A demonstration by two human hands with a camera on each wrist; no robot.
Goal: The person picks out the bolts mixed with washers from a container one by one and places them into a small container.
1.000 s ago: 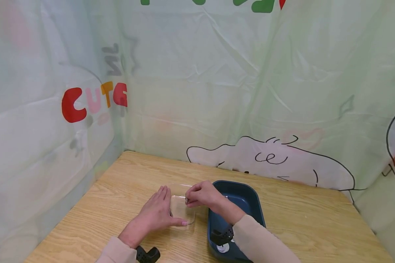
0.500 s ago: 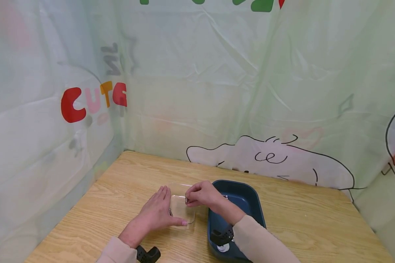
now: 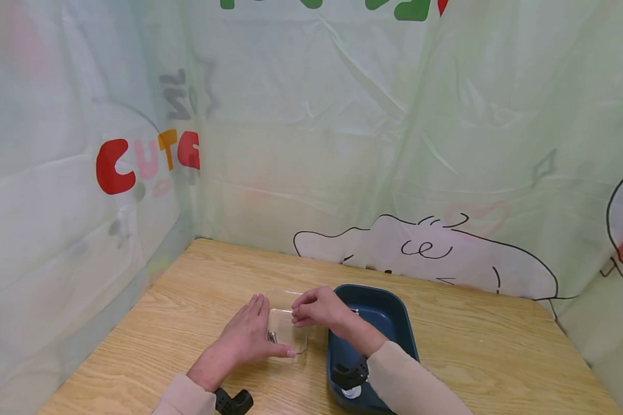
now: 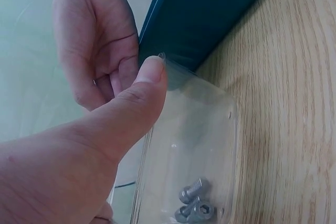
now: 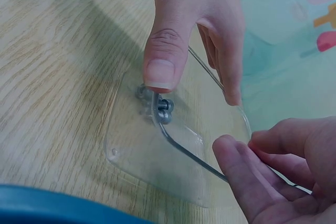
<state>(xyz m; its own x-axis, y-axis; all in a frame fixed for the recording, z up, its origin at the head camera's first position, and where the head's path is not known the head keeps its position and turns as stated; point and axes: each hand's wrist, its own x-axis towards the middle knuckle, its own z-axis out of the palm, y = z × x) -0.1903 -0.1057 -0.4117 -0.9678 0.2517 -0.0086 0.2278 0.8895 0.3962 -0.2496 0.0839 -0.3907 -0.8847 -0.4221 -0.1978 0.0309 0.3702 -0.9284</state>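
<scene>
A clear plastic box [image 3: 291,339] lies on the wooden table. My left hand [image 3: 247,331] holds it across the rim, thumb [image 4: 142,90] at one edge and fingers over the opposite side. Inside, several silver hex socket screws [image 4: 195,200] lie bunched at the left end, also visible through the wall as screws [image 5: 161,109]. My right hand [image 3: 319,306] hovers over the box's far right corner, fingers bent and fingertips [image 5: 226,148] right at the rim. Nothing shows between its thumb and fingers.
A deep dark blue tray [image 3: 407,323] stands just right of the box, under my right forearm. A white round piece [image 3: 351,392] lies in its near end. Printed cloth curtains [image 3: 311,173] close off the table's back and left side.
A small metal screw at the right fingertips has left them, and more screws now show in the box beside the left hand. Both hands have otherwise hardly moved.
</scene>
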